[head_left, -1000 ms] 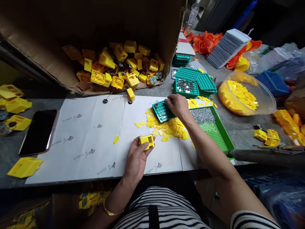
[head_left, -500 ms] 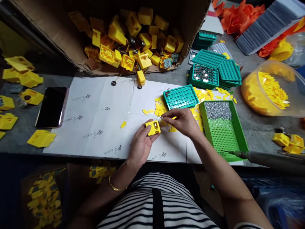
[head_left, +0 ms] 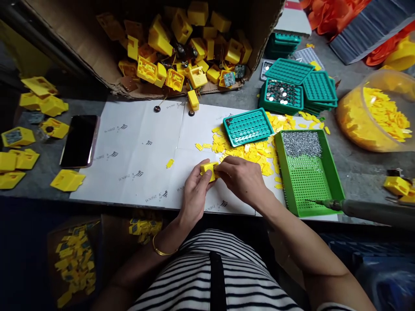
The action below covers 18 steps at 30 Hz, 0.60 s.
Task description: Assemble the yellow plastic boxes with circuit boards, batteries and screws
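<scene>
My left hand [head_left: 195, 190] is closed around a small yellow plastic case [head_left: 207, 167], held just above the white paper. The fingertips of my right hand [head_left: 244, 178] are pinched together against the case's right side, where its recess is. Whatever they hold there is hidden behind the fingers. Small flat yellow plastic pieces [head_left: 254, 152] lie heaped just beyond my right hand. Past them rests a teal tray [head_left: 251, 125] with rows of round pockets, a few dark button cells in one corner.
A cardboard box [head_left: 81, 56] full of yellow cases stands at the back. To the right are a green basket [head_left: 327, 172] of small metal screws, a screwdriver [head_left: 356, 209] across its corner, stacked teal trays [head_left: 282, 106] and a clear tub [head_left: 353, 116]. A phone [head_left: 79, 141] lies left.
My right hand has moved left onto the case, bringing the small shiny piece seen in its fingertips to the recess. That piece is now hidden. The whole view has shifted slightly.
</scene>
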Tool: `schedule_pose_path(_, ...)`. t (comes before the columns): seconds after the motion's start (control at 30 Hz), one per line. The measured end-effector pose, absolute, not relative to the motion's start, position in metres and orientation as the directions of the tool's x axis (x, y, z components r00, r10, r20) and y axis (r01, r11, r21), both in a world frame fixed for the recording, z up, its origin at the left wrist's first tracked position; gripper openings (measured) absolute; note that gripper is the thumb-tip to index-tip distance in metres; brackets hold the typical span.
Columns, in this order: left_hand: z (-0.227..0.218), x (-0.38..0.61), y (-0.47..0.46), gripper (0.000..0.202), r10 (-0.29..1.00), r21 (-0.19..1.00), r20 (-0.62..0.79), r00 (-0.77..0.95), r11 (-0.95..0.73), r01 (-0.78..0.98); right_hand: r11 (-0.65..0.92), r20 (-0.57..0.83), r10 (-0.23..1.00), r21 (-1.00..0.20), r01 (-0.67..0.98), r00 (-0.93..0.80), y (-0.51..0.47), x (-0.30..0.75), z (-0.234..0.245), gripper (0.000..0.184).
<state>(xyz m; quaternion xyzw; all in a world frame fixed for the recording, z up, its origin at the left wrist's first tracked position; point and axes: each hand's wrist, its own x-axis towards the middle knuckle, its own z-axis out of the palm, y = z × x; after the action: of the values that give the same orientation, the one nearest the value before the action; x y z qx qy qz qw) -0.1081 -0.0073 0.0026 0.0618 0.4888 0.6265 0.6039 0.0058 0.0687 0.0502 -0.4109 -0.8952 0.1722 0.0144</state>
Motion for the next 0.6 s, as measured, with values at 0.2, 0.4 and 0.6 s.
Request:
schedule_pose_path(0.2,0.009,-0.112,-0.014,0.034,0.845,0.687,-0.497,-0.199,0.242,-0.685,0.409,-0.123,0.764,-0.666,0.623,-0.634,0.073,0.011,0.05,0.002)
schedule_pose_path(0.4,0.013,-0.119,-0.013,0.029,0.87,0.661,-0.474,-0.134,0.252,-0.707,0.079,-0.194,0.772,-0.916,0.394,-0.606,0.073,0.009,0.036,0.013)
schedule_pose_path(0.6,0.008,-0.122,-0.007,0.024,0.859,0.541,-0.503,-0.097,0.225,-0.81,-0.092,-0.201,0.778,-0.974,0.208,-0.595,0.065,0.014,0.015,0.035)
